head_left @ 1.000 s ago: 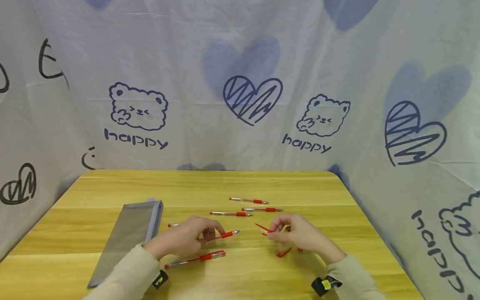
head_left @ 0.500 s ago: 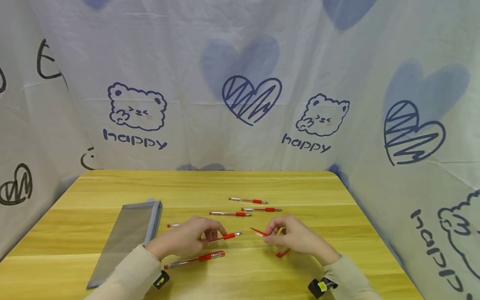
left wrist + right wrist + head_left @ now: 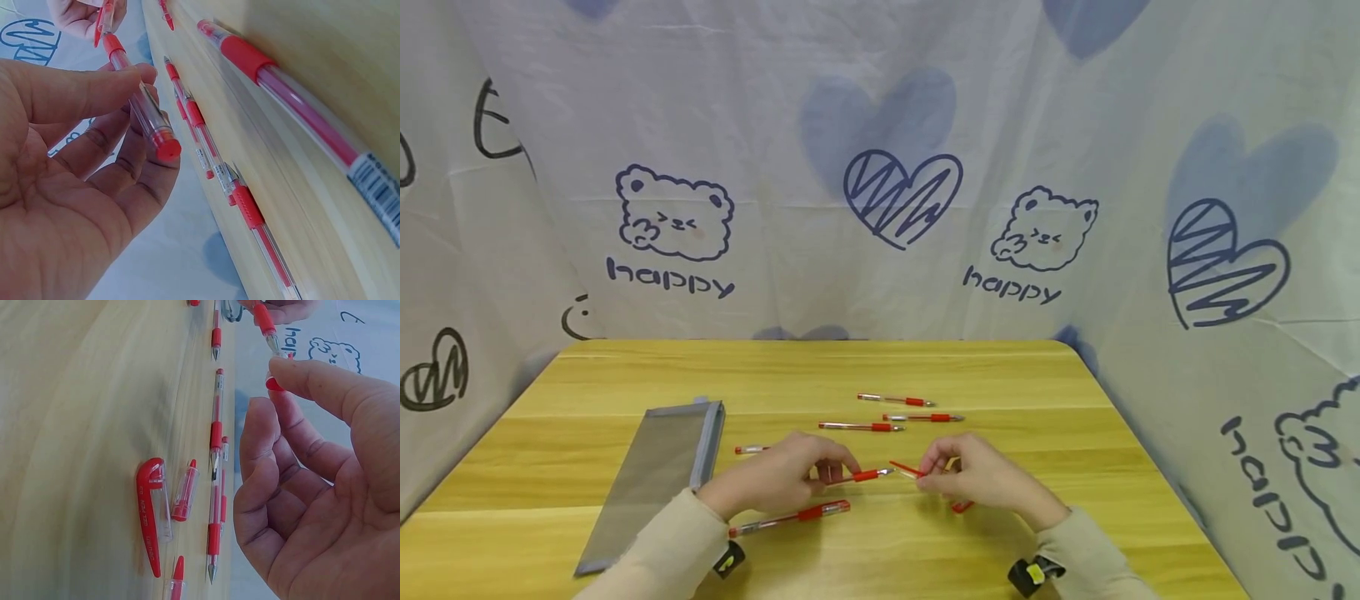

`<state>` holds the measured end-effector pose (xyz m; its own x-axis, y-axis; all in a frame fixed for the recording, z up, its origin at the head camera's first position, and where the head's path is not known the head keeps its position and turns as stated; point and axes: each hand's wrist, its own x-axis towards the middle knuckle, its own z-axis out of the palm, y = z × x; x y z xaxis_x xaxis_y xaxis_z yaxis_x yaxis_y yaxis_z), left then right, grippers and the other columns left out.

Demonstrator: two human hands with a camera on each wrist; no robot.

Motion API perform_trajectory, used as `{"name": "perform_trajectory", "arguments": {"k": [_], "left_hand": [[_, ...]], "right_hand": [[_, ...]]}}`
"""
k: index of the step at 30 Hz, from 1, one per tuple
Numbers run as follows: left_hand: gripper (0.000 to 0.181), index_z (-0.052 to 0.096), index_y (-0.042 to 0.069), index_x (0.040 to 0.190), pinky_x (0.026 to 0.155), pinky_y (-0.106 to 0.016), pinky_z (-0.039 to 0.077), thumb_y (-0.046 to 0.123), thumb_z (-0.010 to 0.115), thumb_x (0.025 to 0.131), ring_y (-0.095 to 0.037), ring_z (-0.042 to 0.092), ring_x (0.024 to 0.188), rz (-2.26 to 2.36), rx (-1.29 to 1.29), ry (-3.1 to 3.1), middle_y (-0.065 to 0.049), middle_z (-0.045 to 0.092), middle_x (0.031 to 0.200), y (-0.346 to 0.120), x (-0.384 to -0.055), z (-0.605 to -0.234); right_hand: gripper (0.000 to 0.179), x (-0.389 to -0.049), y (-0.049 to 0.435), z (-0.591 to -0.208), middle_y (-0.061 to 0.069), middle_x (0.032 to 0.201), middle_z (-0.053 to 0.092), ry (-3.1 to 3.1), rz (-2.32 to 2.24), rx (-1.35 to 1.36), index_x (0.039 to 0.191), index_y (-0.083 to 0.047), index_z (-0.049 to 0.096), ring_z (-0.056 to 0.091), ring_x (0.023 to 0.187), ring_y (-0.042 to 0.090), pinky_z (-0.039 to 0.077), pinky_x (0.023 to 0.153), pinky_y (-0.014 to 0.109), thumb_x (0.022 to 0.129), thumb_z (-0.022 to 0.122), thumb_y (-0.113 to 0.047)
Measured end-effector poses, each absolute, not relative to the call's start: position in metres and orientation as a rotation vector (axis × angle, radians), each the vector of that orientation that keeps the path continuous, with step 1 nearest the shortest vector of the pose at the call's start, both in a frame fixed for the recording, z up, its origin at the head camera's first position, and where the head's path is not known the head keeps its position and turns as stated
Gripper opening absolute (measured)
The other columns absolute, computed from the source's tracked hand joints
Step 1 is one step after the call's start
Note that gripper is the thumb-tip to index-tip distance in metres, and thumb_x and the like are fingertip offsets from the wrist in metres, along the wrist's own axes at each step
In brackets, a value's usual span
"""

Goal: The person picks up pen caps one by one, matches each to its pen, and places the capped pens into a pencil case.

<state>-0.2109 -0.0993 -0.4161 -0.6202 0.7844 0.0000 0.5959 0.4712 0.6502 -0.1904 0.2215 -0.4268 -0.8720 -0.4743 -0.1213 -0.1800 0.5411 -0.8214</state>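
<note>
Between its thumb and fingers my left hand (image 3: 786, 473) pinches an uncapped red gel pen (image 3: 867, 476), its metal tip pointing right. The pen's red end plug (image 3: 167, 147) shows in the left wrist view. My right hand (image 3: 981, 473) pinches a clear pen cap (image 3: 907, 470) with a red clip, its mouth towards the pen. Tip and cap overlap in the head view; whether the tip is inside is unclear. In front of the left hand lies a capped red pen (image 3: 790, 518). Loose caps (image 3: 185, 494) lie on the table below the right hand.
Several uncapped red pens (image 3: 861, 427) lie beyond the hands on the wooden table (image 3: 1000, 375). One pen (image 3: 751, 449) is partly hidden behind the left hand. A grey zip pouch (image 3: 651, 483) lies at the left. Printed cloth (image 3: 775, 250) hangs behind the table.
My right hand has moved left with the cap, closing the gap to the pen's tip. The left hand has shifted slightly right with the pen.
</note>
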Motion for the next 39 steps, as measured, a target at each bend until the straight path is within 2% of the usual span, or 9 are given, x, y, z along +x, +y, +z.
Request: {"name": "perform_trajectory", "arguments": {"k": [4, 16, 21, 31, 39], "left_hand": [[0.042, 0.076, 0.015, 0.125, 0.083, -0.024, 0.057, -0.013, 0.061, 0.097, -0.005, 0.065, 0.094, 0.891, 1.188, 2.428, -0.001, 0.076, 0.111, -0.097, -0.211, -0.416], [0.035, 0.079, 0.014, 0.119, 0.081, -0.023, 0.057, -0.010, 0.065, 0.097, -0.004, 0.067, 0.090, 0.891, 1.211, 2.417, -0.003, 0.078, 0.107, -0.094, -0.210, -0.414], [0.038, 0.079, 0.013, 0.119, 0.080, -0.022, 0.057, -0.012, 0.064, 0.095, -0.005, 0.067, 0.090, 0.878, 1.208, 2.419, -0.003, 0.078, 0.105, -0.092, -0.212, -0.414], [0.031, 0.079, 0.009, 0.118, 0.081, -0.022, 0.056, -0.010, 0.065, 0.098, 0.000, 0.063, 0.088, 0.890, 1.185, 2.399, -0.004, 0.078, 0.104, -0.089, -0.212, -0.413], [0.036, 0.079, 0.013, 0.119, 0.082, -0.022, 0.057, -0.012, 0.063, 0.098, -0.006, 0.067, 0.091, 0.896, 1.199, 2.401, -0.003, 0.078, 0.106, -0.088, -0.212, -0.414]], "right_hand": [[0.015, -0.190, 0.220, -0.426, 0.001, 0.087, 0.066, 2.455, -1.246, -0.541, 0.100, -0.009, 0.072, 0.060, 0.066, 0.012, 0.048, 0.056, 0.023, 0.100, 0.078, -0.023], [0.015, -0.191, 0.217, -0.425, 0.002, 0.088, 0.067, 2.433, -1.252, -0.529, 0.100, -0.009, 0.073, 0.060, 0.067, 0.016, 0.050, 0.058, 0.025, 0.100, 0.077, -0.023], [0.015, -0.191, 0.218, -0.424, 0.001, 0.087, 0.067, 2.443, -1.238, -0.536, 0.100, -0.010, 0.073, 0.059, 0.067, 0.017, 0.048, 0.058, 0.025, 0.100, 0.078, -0.024], [0.013, -0.192, 0.217, -0.426, 0.001, 0.087, 0.067, 2.444, -1.241, -0.551, 0.100, -0.010, 0.074, 0.057, 0.065, 0.016, 0.046, 0.055, 0.024, 0.100, 0.078, -0.023], [0.013, -0.192, 0.217, -0.425, 0.000, 0.087, 0.067, 2.441, -1.251, -0.574, 0.100, -0.010, 0.074, 0.056, 0.064, 0.012, 0.045, 0.056, 0.024, 0.100, 0.078, -0.023]]}}
